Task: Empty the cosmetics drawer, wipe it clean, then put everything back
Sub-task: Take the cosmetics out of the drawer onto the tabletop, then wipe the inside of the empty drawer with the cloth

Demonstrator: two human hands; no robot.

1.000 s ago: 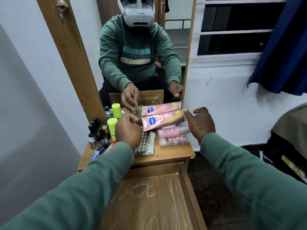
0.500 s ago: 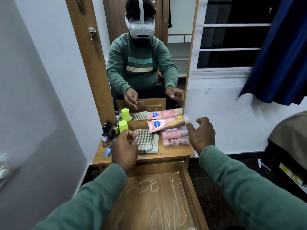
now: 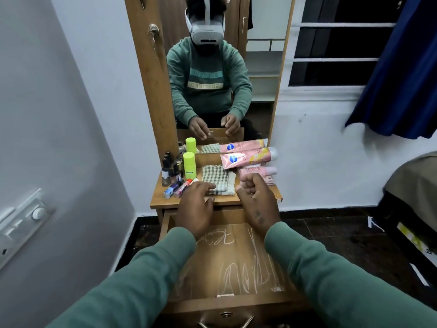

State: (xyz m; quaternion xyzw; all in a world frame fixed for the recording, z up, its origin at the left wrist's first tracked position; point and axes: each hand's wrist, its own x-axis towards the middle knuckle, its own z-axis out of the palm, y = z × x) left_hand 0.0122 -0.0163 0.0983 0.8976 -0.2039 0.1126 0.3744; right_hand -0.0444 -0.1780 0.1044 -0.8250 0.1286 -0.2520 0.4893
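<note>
Dressing-table top (image 3: 163,200) crowded, drawer (image 3: 238,235) bare but for chalk scribbles (image 3: 236,278) | left hand (image 3: 196,209): fingers (image 3: 206,187) straight, on checked cloth (image 3: 214,176) | right hand (image 3: 257,202): curled, empty | likely best: gather cloth whole, scrub firmly

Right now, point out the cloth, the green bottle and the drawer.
Cloth (image 3: 216,177): head view, middle of its checked top.
Green bottle (image 3: 189,165): head view, its body, left of the cloth.
Drawer (image 3: 236,261): head view, bare scribbled floor.
</note>
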